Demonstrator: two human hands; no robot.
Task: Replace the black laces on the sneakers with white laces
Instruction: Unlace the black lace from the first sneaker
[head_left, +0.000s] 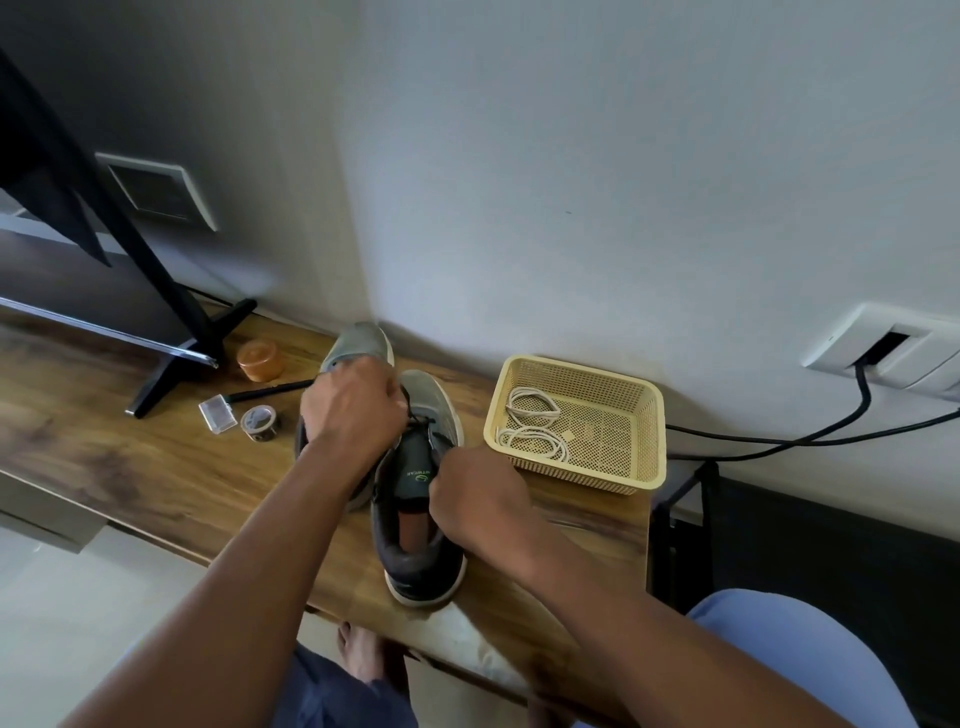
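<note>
**Hands on the near sneaker, black lace half undone**

Fingers of my left hand (353, 410) are curled over the front of the near sneaker (421, 499), pinching the black lace (415, 415) where it crosses the eyelets. My right hand (480, 496) is closed in a fist against the shoe's right side, beside the tongue; whether it holds a lace end or only the upper, I cannot tell, since the fingers are tucked out of sight.

That sneaker stands near the front edge of the wooden worktop (156, 467), heel toward me, toe toward the wall. The second sneaker (358, 345) lies just behind and to its left, mostly hidden under my left wrist, its toe close to the back edge.

White laces (530, 426) lie coiled in the yellow basket (649, 441), which sits at the worktop's right end, near the sneakers but apart from them.

Left of the shoes are a roll of tape (260, 422), a small clear box (218, 414), a black pen (270, 391) and an orange jar (260, 359). A black stand (171, 364) rests toward the back left.
</note>
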